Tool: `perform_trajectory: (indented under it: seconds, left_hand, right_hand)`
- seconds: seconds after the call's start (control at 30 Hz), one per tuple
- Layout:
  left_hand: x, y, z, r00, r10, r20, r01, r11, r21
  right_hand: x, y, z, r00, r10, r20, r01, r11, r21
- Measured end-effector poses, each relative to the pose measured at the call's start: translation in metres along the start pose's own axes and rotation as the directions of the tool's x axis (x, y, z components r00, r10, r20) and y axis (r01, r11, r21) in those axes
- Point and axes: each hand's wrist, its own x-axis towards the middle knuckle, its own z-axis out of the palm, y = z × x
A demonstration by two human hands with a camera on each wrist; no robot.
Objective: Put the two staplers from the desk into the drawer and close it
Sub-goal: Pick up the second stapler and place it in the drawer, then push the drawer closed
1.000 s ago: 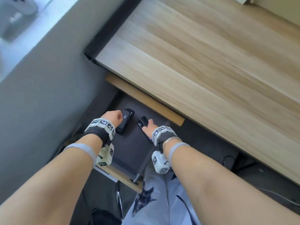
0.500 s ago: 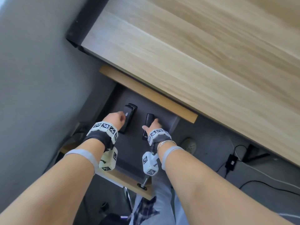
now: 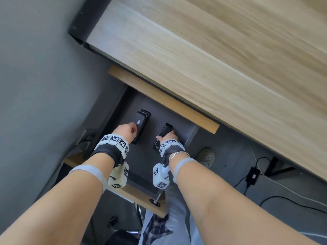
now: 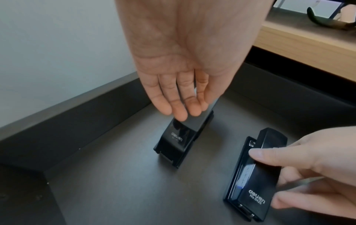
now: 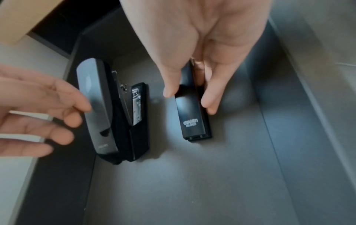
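Two black staplers lie side by side on the floor of the open dark grey drawer (image 3: 141, 167). The left stapler (image 3: 141, 121) (image 4: 179, 140) (image 5: 100, 109) rests with its arm slightly raised. My left hand (image 3: 126, 130) (image 4: 179, 109) hovers over it with straight, relaxed fingers, the tips touching its top. The right stapler (image 3: 165, 131) (image 4: 256, 179) (image 5: 192, 118) lies flat. My right hand (image 3: 169, 137) (image 5: 189, 99) pinches its sides between thumb and fingers.
The wooden desk top (image 3: 212, 68) overhangs the drawer's back. A grey wall (image 3: 44, 85) runs close on the left. The drawer's wooden front (image 3: 138, 195) with a metal knob (image 3: 156, 200) is near my knees. Cables and a power adapter (image 3: 253, 175) lie on the floor at right.
Both hands have gone further into the drawer and set the staplers on its floor. My left hand's fingers have loosened from its stapler. The right hand still holds the other.
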Motion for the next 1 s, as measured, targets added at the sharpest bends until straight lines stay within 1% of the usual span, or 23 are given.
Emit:
perform_trajectory:
  seconds: [0.1,0.17,0.23,0.33,0.4,0.43,0.5,0.57,0.63,0.7,0.77,0.8,0.9,0.93,1.0]
  left_hand:
    - [-0.007,0.001,-0.003,1.0,-0.006,0.003,0.006,1.0,0.011]
    - [-0.012,0.003,-0.008,1.0,-0.01,-0.004,0.01,1.0,0.02]
    - [-0.02,0.006,-0.015,0.999,-0.015,-0.028,0.016,1.0,0.019]
    - [-0.036,0.014,-0.026,0.997,-0.032,-0.063,0.032,0.999,0.01]
    - [-0.049,0.017,-0.032,0.996,-0.051,-0.07,0.052,0.999,0.009]
    - [-0.056,0.016,-0.035,0.995,-0.065,-0.071,0.065,0.998,0.01]
    - [-0.071,0.015,-0.037,0.993,-0.097,-0.068,0.098,0.995,0.017]
    - [-0.084,0.012,-0.039,0.99,-0.12,-0.073,0.123,0.992,0.032]
    - [-0.096,0.006,-0.037,0.985,-0.154,-0.073,0.157,0.987,0.03]
    - [-0.105,-0.001,-0.036,0.976,-0.203,-0.083,0.205,0.979,0.021]
    - [-0.114,-0.013,-0.03,0.96,-0.268,-0.078,0.269,0.963,0.003]
    - [-0.118,-0.018,-0.028,0.951,-0.301,-0.073,0.301,0.954,-0.01]
    - [-0.128,-0.034,-0.011,0.92,-0.391,-0.026,0.391,0.92,-0.021]
    - [-0.132,-0.039,-0.003,0.907,-0.422,-0.001,0.422,0.907,-0.012]
    - [-0.141,-0.046,0.01,0.873,-0.484,0.061,0.482,0.875,0.038]
  right_hand:
    - [-0.011,-0.003,-0.014,0.999,-0.036,-0.028,0.035,0.998,-0.059]
    - [-0.021,-0.006,-0.022,0.985,-0.148,-0.093,0.132,0.979,-0.158]
    - [-0.036,-0.01,-0.032,0.947,-0.291,-0.133,0.244,0.926,-0.289]
    - [-0.066,-0.018,-0.052,0.88,-0.461,-0.117,0.379,0.828,-0.414]
    - [-0.089,-0.024,-0.068,0.812,-0.574,-0.105,0.474,0.753,-0.457]
    - [-0.101,-0.027,-0.076,0.77,-0.631,-0.097,0.525,0.713,-0.464]
    - [-0.124,-0.031,-0.093,0.669,-0.739,-0.082,0.643,0.631,-0.434]
    - [-0.143,-0.036,-0.111,0.56,-0.823,-0.099,0.738,0.549,-0.391]
    - [-0.156,-0.037,-0.131,0.471,-0.868,-0.156,0.784,0.493,-0.378]
    - [-0.162,-0.036,-0.155,0.397,-0.885,-0.244,0.782,0.465,-0.415]
    - [-0.155,-0.029,-0.179,0.349,-0.878,-0.326,0.754,0.47,-0.459]
    - [-0.149,-0.024,-0.189,0.348,-0.867,-0.357,0.725,0.491,-0.484]
    - [-0.122,-0.001,-0.212,0.417,-0.793,-0.445,0.564,0.609,-0.557]
    - [-0.114,0.008,-0.217,0.431,-0.766,-0.478,0.508,0.643,-0.573]
    - [-0.098,0.024,-0.221,0.437,-0.726,-0.531,0.429,0.687,-0.586]
